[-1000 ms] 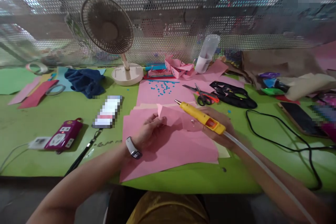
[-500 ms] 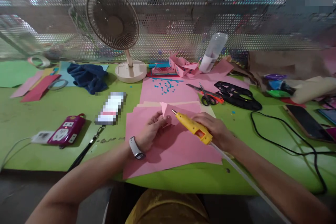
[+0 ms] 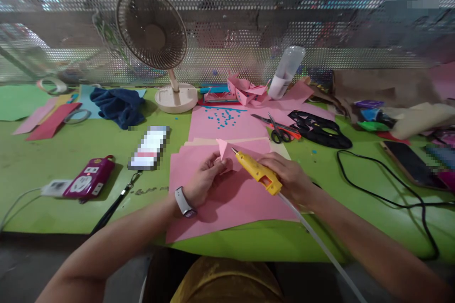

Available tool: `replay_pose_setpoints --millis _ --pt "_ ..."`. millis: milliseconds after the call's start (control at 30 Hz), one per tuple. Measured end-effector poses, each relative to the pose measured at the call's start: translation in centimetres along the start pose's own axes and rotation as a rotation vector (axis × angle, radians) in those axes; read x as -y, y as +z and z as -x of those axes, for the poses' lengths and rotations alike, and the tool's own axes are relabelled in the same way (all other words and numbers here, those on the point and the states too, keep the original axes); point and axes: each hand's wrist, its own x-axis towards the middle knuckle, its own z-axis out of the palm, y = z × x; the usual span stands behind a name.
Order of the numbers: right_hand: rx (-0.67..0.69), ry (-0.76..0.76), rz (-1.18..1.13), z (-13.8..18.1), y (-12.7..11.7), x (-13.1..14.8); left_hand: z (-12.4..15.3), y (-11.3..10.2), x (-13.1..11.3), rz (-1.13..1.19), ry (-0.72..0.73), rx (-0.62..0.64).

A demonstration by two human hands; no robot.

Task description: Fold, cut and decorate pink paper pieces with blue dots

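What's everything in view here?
Glue gun: 1, yellow, centre
Folded paper: 1, pink, centre
Paper stack: 1, mostly pink, front
Dots: many, blue, behind stack
Scissors: 1, black-handled, right of dots
Bottle: 1, clear, back centre
Fan: 1, beige, back left
Cloth: 1, navy, back left
Lit phone: 1, white-screened, left
Dark phone: 1, black, right
Power strip: 1, purple, left
Table: 1, green, underneath
Clutter: uncounted, multicoloured, far right
Left hand: 1, bare, holding paper
Right hand: 1, bare, holding gun

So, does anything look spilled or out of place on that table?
The small blue dots on the pink sheet beyond the glue gun lie unevenly scattered, as if spilled, though maybe deliberately. The bottle also looks tilted, perhaps only from the lens.
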Motion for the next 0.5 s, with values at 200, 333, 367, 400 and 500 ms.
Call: replay_pose_setpoints --millis 200,333,367,400,500 --pt "0.033 0.017 0.012 0.29 0.32 -0.17 0.13 0.2 -0.06 -0.021 0.008 -0.005" --pt "0.051 0.031 0.021 0.4 0.32 -0.17 0.18 0.22 0.0 -0.026 0.015 0.008" --pt "0.056 0.035 0.022 0.43 0.31 -0.19 0.17 0.22 0.02 -0.029 0.021 0.013" --pt "0.064 0.038 0.023 0.46 0.29 -0.21 0.15 0.21 0.03 -0.032 0.027 0.017" --pt "0.071 0.04 0.032 0.53 0.25 -0.25 0.1 0.18 0.08 -0.041 0.044 0.022"
